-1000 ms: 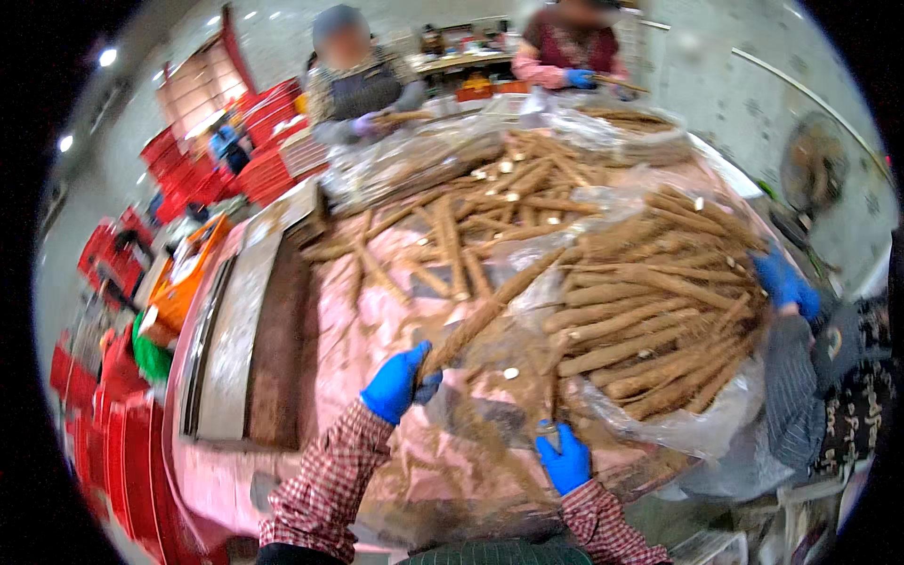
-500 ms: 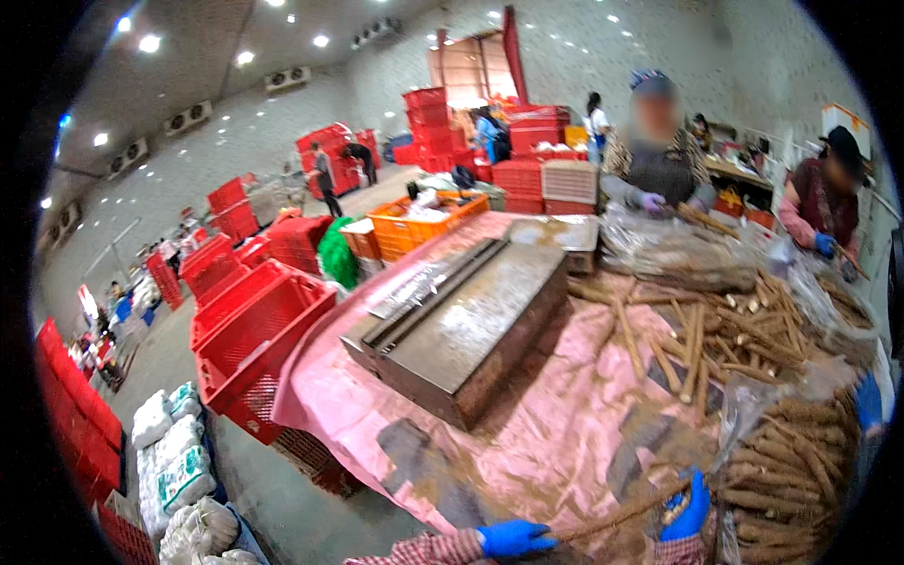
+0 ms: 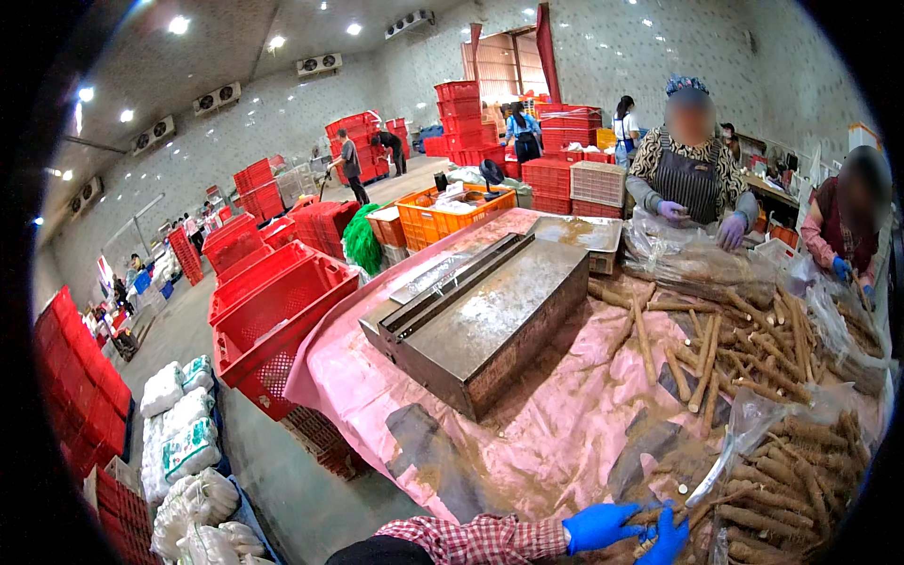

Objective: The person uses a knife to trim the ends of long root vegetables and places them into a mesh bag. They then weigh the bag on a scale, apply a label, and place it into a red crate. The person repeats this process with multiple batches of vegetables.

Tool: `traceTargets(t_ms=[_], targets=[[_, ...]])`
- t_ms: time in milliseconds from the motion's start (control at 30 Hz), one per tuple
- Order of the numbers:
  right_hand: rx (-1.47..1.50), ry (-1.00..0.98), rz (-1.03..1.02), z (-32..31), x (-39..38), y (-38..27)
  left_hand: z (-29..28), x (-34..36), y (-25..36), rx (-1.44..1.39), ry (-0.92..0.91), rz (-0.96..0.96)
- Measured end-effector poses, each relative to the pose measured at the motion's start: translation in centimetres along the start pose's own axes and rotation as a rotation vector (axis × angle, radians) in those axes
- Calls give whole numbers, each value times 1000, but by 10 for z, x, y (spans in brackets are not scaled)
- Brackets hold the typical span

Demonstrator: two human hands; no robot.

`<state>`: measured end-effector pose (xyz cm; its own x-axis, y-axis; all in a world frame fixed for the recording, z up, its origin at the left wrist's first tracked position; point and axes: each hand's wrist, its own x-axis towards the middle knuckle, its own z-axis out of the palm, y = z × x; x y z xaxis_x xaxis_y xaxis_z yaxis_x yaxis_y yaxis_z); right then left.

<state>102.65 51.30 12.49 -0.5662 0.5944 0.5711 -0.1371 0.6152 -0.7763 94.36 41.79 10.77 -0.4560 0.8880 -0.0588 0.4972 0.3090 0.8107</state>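
My left hand, in a blue glove, reaches in from the lower edge with its fingers closed on a thin brown yam root. Close beside it, my right hand, also blue-gloved, grips the same root; a length of it sticks out past that hand toward the right. The fingertips of both hands are partly hidden by each other. Right next to them lies a heap of hairy, unpeeled yams in an open clear plastic bag.
A metal box with a slot stands on the pink sheet. Cut yams lie at the right. Red crates and an orange crate stand beyond the left edge. Two co-workers are across and at the right.
Both hands have come close together; the left moved right, toward the right hand. The root, earlier stretched between them, is now gripped near one spot. The whole view has shifted slightly.
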Motion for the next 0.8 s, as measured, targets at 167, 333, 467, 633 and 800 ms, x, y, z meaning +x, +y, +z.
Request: traceTargets(t_ms=[167, 333, 467, 633, 800], targets=[[786, 268, 823, -26, 17, 35, -1, -48, -18, 53, -138, -203], [459, 249, 728, -20, 13, 42, 4, -79, -32, 102, 19, -148], [289, -96, 886, 10, -14, 15, 8, -73, -12, 72, 136, -292], [266, -63, 775, 4, -7, 5, -4, -79, 0, 129, 150, -235], [265, 168, 719, -11, 11, 22, -15, -89, -19, 252, -179, -419]])
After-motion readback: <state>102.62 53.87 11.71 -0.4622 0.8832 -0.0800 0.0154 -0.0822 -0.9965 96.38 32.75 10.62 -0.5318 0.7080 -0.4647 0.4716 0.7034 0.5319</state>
